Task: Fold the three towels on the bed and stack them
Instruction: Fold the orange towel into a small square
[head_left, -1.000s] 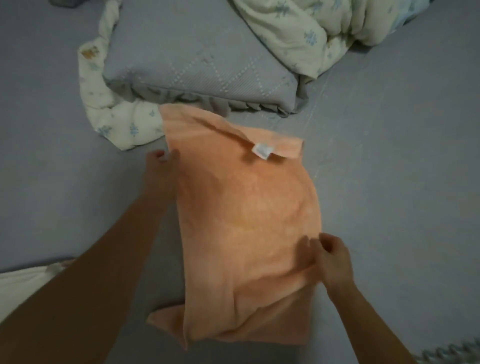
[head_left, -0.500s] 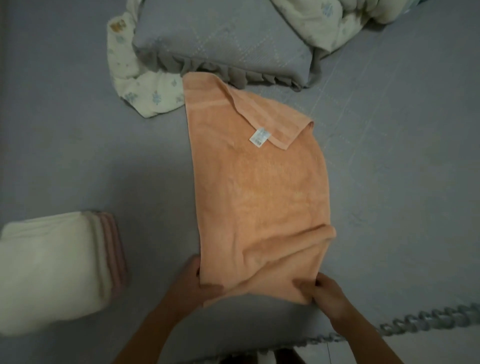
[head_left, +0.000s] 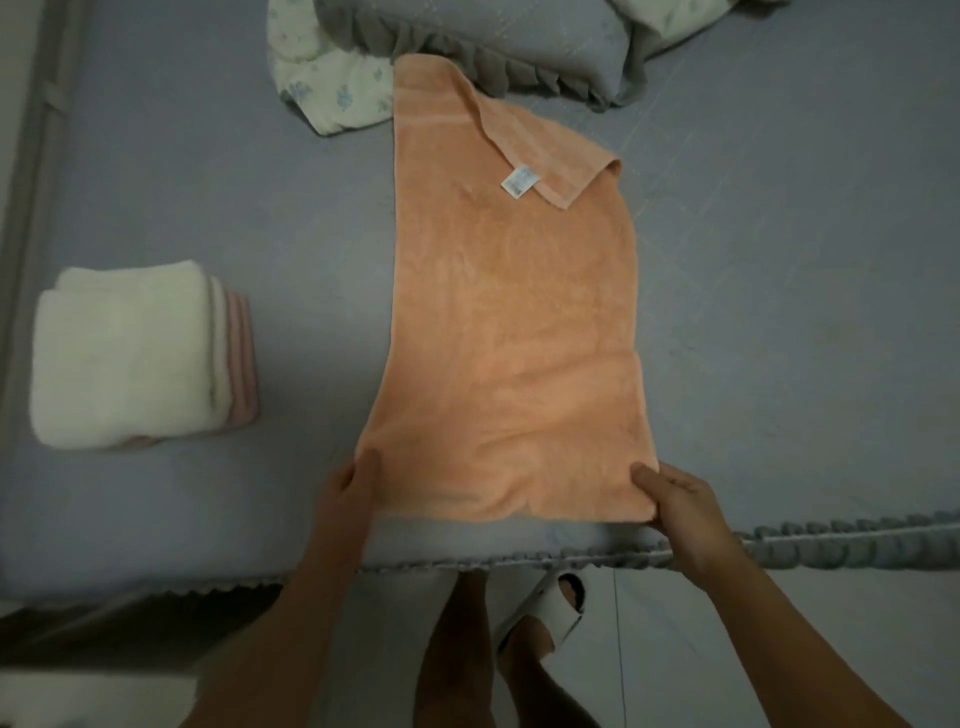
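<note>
An orange towel (head_left: 514, 322) lies lengthwise on the grey bed sheet (head_left: 779, 312), folded into a long strip, its far right corner turned over with a white label (head_left: 519, 182) showing. My left hand (head_left: 350, 491) grips the near left corner, thumb on top. My right hand (head_left: 680, 499) pinches the near right corner. To the left sits a stack of two folded towels: a cream towel (head_left: 124, 358) on top of a pink towel (head_left: 241, 358), of which only the right edge shows.
A grey frilled pillow (head_left: 493, 47) and a floral quilt (head_left: 337, 83) lie at the far end, touching the orange towel's far edge. The bed's frilled edge (head_left: 779, 545) runs just behind my hands. My feet in a white slipper (head_left: 550, 613) stand on the floor below.
My hands pulled the towel's near end toward the bed edge and flattened it; the crumpled near fold is now smooth. The view tilted down, so the folded stack shows fully.
</note>
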